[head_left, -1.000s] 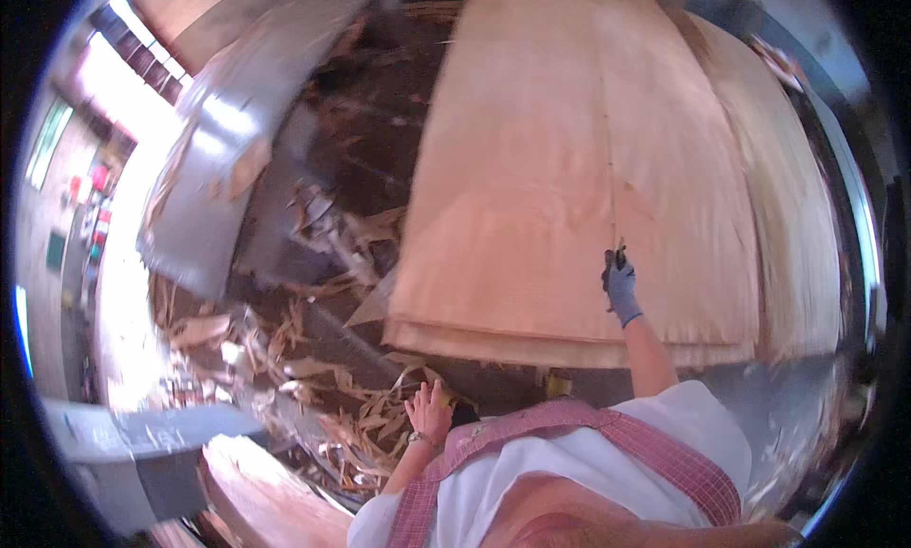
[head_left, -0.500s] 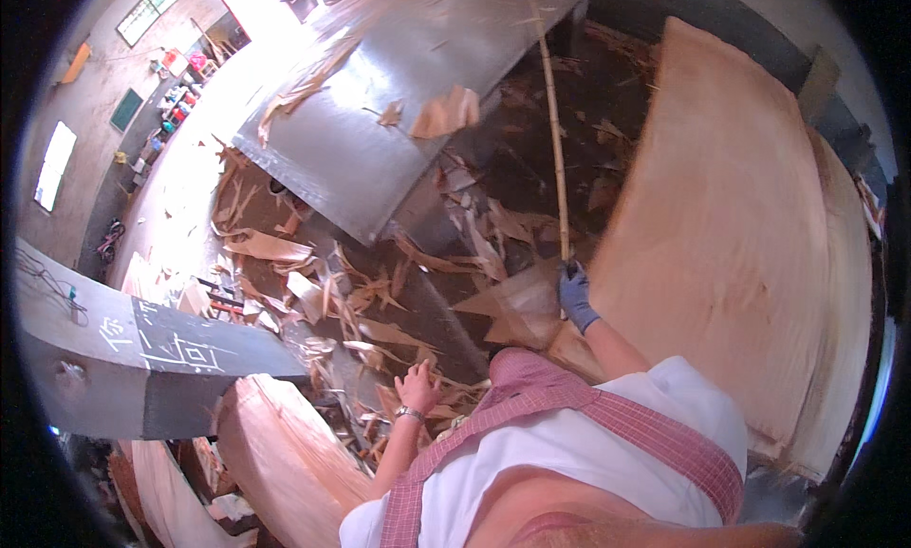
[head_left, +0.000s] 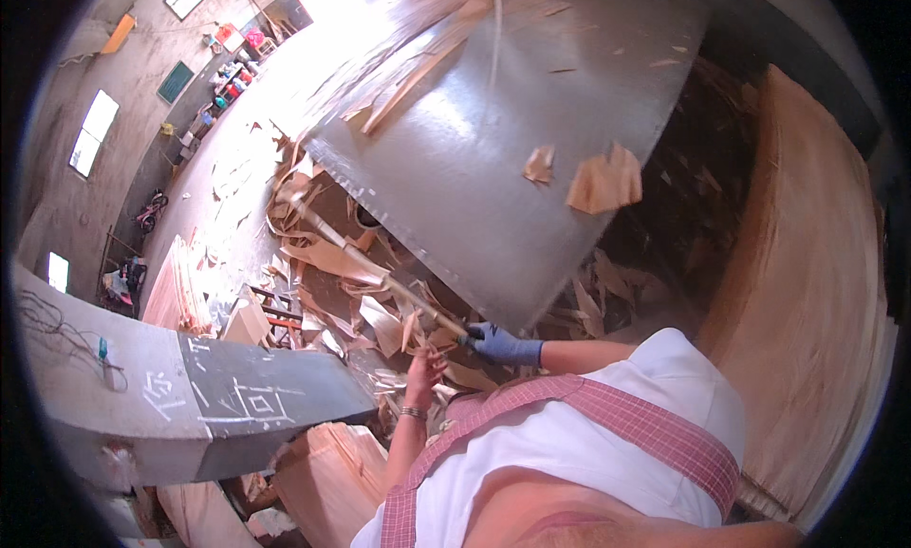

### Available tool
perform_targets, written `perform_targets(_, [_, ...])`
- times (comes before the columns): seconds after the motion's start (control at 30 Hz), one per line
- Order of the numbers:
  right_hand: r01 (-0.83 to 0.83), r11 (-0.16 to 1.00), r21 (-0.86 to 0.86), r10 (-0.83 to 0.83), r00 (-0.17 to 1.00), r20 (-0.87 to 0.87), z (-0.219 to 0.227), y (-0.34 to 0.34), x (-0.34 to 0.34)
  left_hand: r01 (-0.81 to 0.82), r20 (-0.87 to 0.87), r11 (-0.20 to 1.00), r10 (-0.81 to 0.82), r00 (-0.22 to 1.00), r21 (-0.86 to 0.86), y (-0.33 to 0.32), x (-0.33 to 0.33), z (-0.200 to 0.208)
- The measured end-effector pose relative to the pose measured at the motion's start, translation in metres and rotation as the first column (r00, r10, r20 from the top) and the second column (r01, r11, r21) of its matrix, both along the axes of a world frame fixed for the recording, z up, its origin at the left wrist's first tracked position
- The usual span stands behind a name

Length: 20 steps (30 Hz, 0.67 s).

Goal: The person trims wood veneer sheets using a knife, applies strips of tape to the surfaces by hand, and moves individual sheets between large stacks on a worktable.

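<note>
My right hand [head_left: 510, 346], in a blue-grey glove with dark fingertips, grips the near end of a long bamboo pole [head_left: 418, 302]. The pole slants away to the far left, over torn strips of wood veneer, and its far end is smeared by motion. My bare left hand [head_left: 426, 368], with a bracelet or watch at the wrist, is raised just below the pole near the gloved hand. Its fingers are apart, slightly bent, and appear to hold nothing. Under the pole, veneer scraps [head_left: 381, 322] lie in a loose heap.
A large grey metal table [head_left: 455, 197] with veneer pieces on it stands ahead. To the right rises a tall stack of veneer sheets [head_left: 807, 311]. A grey beam with chalk marks [head_left: 275, 387] juts in from the left, above more veneer [head_left: 332, 472].
The bamboo pole has swung from pointing ahead to pointing far left, as my right hand moved left toward my left hand. The view has turned, shifting the table and stack rightward.
</note>
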State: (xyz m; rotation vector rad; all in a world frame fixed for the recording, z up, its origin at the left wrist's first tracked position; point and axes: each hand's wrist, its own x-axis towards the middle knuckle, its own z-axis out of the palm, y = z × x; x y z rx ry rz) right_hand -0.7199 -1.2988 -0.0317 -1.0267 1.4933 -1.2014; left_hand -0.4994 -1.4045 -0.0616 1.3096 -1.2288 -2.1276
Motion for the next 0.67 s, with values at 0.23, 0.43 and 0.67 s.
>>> perform_targets(0.23, [-0.091,0.952,-0.294,0.079,0.995,-0.054,-0.002,-0.191,-0.006,-0.075,-0.434,0.985,0.137,0.891,0.157,-0.286,-0.034,0.013])
perform_targets(0.43, [0.978,0.202,-0.040,-0.351,0.034,-0.936,-0.049,-0.150,-0.320,-0.501,-0.258,0.861,0.466,0.847,-0.089,-0.505,-0.004,0.074])
perform_targets(0.67, [0.956,-0.051,0.289,-0.390,0.247,-0.887,-0.037,-0.206,-0.390,-0.487,0.029,0.847,0.504,0.863,-0.211,-0.733,0.066,0.043])
